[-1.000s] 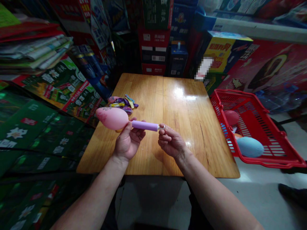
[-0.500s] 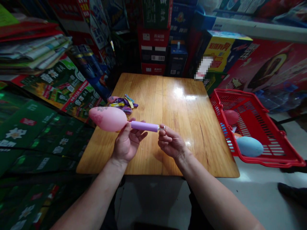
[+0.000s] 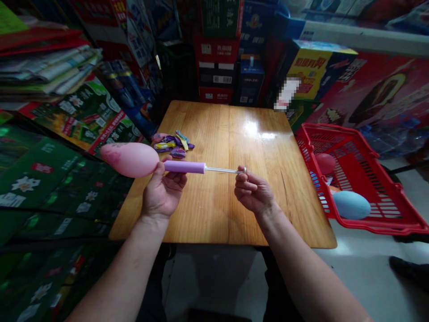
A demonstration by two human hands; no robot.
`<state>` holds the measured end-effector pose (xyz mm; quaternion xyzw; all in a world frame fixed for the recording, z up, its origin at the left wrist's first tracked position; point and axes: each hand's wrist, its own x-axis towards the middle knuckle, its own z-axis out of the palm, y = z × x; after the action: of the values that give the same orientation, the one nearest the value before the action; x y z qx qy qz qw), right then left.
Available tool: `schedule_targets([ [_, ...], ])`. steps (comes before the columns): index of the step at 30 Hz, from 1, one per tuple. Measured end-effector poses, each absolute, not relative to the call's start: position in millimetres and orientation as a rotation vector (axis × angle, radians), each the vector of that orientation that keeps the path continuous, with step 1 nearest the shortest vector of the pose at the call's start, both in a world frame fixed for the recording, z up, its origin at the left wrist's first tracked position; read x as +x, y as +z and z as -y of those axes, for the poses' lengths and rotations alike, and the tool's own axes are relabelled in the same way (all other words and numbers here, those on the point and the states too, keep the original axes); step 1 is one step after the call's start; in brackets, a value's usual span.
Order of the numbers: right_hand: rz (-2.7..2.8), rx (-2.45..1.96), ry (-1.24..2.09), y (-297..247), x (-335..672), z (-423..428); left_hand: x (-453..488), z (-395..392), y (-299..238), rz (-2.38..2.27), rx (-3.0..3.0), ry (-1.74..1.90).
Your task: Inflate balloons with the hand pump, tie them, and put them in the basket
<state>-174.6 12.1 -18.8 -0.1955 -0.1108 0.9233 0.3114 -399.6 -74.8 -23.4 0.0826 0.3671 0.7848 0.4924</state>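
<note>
A pink balloon (image 3: 129, 158), partly inflated, sits on the nozzle of a lilac hand pump (image 3: 184, 167). My left hand (image 3: 163, 190) is closed around the balloon's neck and the pump's front end. The pump's thin metal rod (image 3: 221, 170) is drawn out to the right. My right hand (image 3: 254, 191) pinches the handle at the rod's end. Both hands hover above the wooden table (image 3: 234, 143). A small heap of flat balloons (image 3: 173, 144) lies on the table just beyond my left hand.
A red plastic basket (image 3: 363, 161) stands right of the table, holding a blue balloon (image 3: 351, 204) and a red balloon (image 3: 324, 163). Stacked cartons crowd the left side and the back. A dark shoe (image 3: 407, 269) shows on the floor at the right.
My right hand has pulled the handle to the right, drawing the rod out of the pump. My left hand, the pump and the balloon have shifted left; the balloon looks slightly larger.
</note>
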Motion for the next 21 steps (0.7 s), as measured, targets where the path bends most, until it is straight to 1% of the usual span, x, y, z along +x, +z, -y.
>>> schedule_targets([
  [2, 0.281, -0.509, 2.455, -20, -177, -9, -394, 77, -23, -0.875, 0.245, 1.911],
  [6, 0.246, -0.538, 2.503, -27, -189, 3, -374, 81, -28, -0.840, 0.269, 1.771],
  [8, 0.231, -0.538, 2.499, -29, -193, 6, -369, 81, -32, -0.836, 0.246, 1.765],
  [14, 0.243, -0.560, 2.526, -30, -192, 0, -379, 75, -34, -0.846, 0.142, 1.747],
  [21, 0.255, -0.451, 2.462, -22, -174, -15, -400, 75, -25, -0.861, 0.225, 1.912],
])
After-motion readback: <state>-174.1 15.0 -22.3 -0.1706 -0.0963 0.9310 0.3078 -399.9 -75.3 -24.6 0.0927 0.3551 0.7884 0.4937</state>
